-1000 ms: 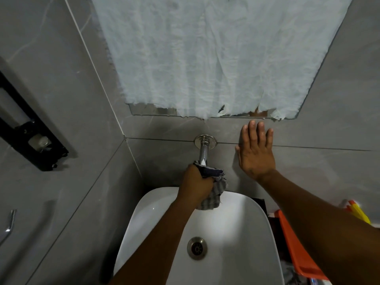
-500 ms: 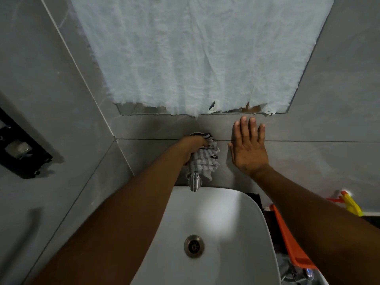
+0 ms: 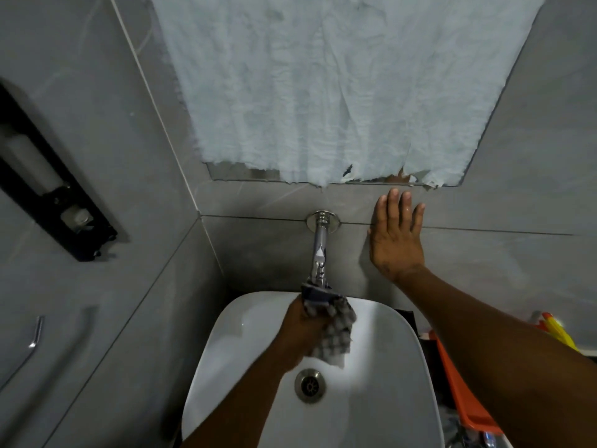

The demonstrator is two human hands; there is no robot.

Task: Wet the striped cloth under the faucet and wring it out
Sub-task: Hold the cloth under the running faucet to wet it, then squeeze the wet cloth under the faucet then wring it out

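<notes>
**Cloth held at the faucet mouth, other hand on the wall**

Head view, looking down over a white basin (image 3: 381, 412) set against grey tiled wall (image 3: 265, 250); drain (image 3: 310, 385) near the basin's middle; I note the chrome faucet (image 3: 318, 250) coming out of the wall on a round flange, its spout running down toward the basin's back rim.

Left hand (image 3: 302, 331) is over the back of the basin, fingers closed round the striped cloth (image 3: 332, 328); the cloth is bunched, its upper end pressed up against the tip of the faucet, the rest hanging loose to the right of the fist and down toward the drain; I cannot tell whether water is running.

Right hand (image 3: 395, 240) is open, fingers spread, palm flat on the wall just to the right of the faucet; fingertips reach almost to the lower edge of the mirror (image 3: 226, 174); it holds nothing.

The mirror is mostly covered by a wrinkled pale sheet (image 3: 339, 92), ragged along its bottom edge; a black wall holder (image 3: 61, 202) on the left wall; a metal handle (image 3: 35, 331) lower left; an orange tray (image 3: 465, 389) just right of the basin; something yellow (image 3: 557, 331) at the far right edge, too partial to name.
</notes>
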